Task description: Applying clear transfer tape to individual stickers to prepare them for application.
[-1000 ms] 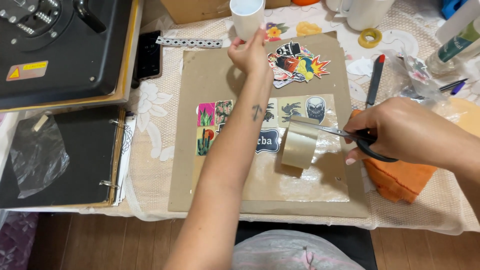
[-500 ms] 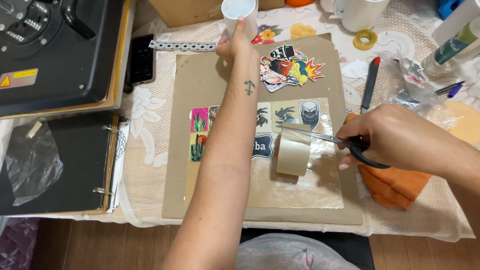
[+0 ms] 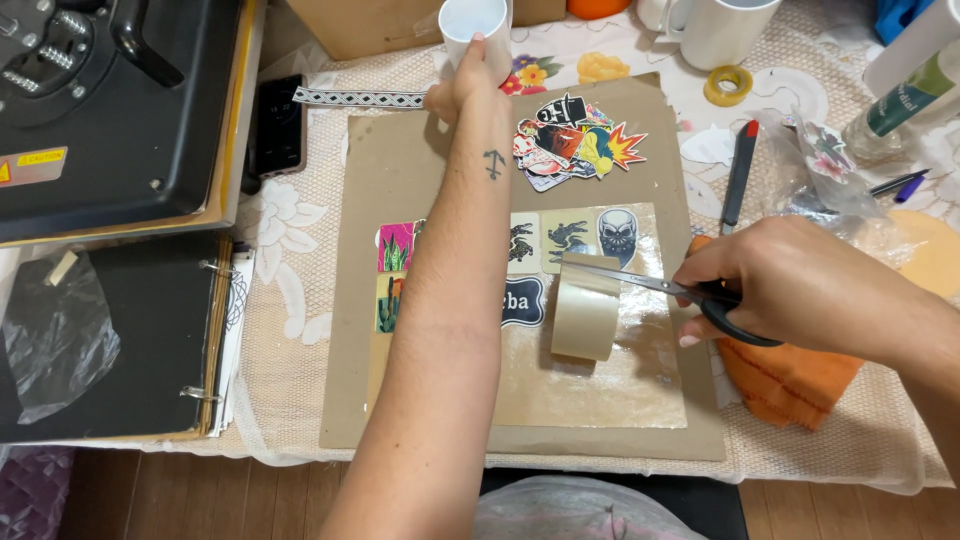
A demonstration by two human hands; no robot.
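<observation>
My left hand [image 3: 462,92] is stretched out to the far side of the tabletop [image 3: 300,400], fingers curled around the lower part of a white cup [image 3: 474,22], which stands upright at the far edge of the brown cardboard sheet [image 3: 395,170]. My forearm runs diagonally over that sheet and covers part of the row of stickers [image 3: 396,247] laid on it.

My right hand [image 3: 765,283] is closed through the black handles of a pair of scissors [image 3: 660,286]. The blades look nearly shut and point left, with the tips resting across the top of a roll of clear packing tape [image 3: 586,313]. The roll stands on its edge on a shiny patch of tape near the middle of the cardboard, just right of my left forearm.

A loose pile of colourful stickers [image 3: 572,142] lies on the far part of the cardboard. An orange cloth [image 3: 790,385] sits under my right wrist, off the right edge of the sheet. A red-tipped black pen [image 3: 738,178] lies beyond my right hand, and a small yellow tape ring [image 3: 728,84] is further off. A black binder [image 3: 110,340] lies at the left.
</observation>
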